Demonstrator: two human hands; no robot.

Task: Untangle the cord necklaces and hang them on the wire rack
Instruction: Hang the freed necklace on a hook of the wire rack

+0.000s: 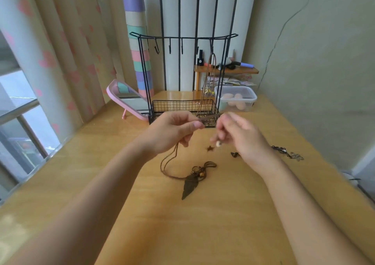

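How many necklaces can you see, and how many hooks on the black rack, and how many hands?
Cord necklaces: 2, one hanging on the wire rack and one with a leaf pendant held over the table
Hooks on the rack: 5, counting from the leftmost
Hands: 2, left hand and right hand
Total: 9

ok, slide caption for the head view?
Both hands stretch a brown cord above the leaf pendant; one necklace already hangs on the rack.
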